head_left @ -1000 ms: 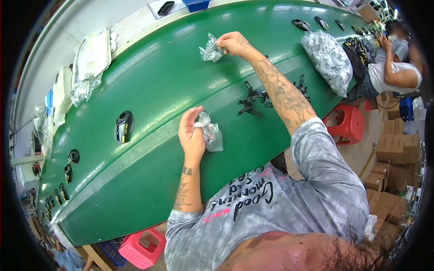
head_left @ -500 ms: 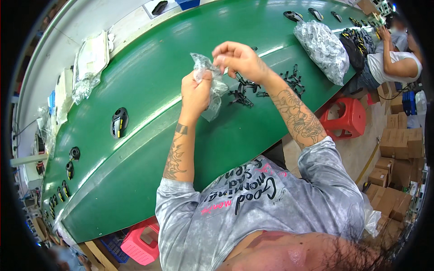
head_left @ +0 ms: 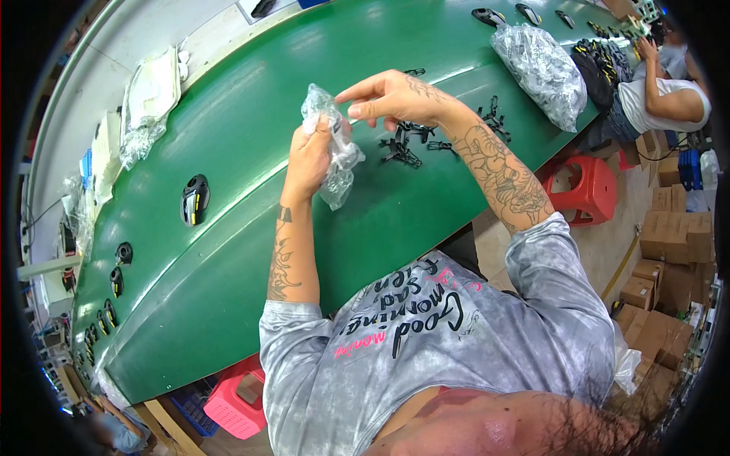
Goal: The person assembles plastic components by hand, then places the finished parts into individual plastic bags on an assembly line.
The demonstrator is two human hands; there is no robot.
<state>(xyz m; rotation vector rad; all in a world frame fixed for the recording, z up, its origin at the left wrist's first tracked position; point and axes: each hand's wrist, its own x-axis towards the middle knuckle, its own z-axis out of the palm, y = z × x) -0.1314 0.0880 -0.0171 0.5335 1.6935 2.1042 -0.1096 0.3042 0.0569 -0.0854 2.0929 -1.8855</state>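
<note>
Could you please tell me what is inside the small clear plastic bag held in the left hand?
The crumpled clear bag in the left hand looks empty, but its folds and the fingers hide part of its inside.

The person wears a grey tie-dye T-shirt (head_left: 456,342) with short sleeves — black and pink script lettering across its front. Dark tattoos run along both forearms, down to the left hand (head_left: 308,156) and right hand (head_left: 395,97).

Small clear plastic bag (head_left: 332,148) held above green belt. Big clear bag of dark parts (head_left: 541,72) far right on belt. Flat clear packets (head_left: 148,102) beside belt's left edge. Brown cartons (head_left: 669,251) stacked on floor, right.
</note>
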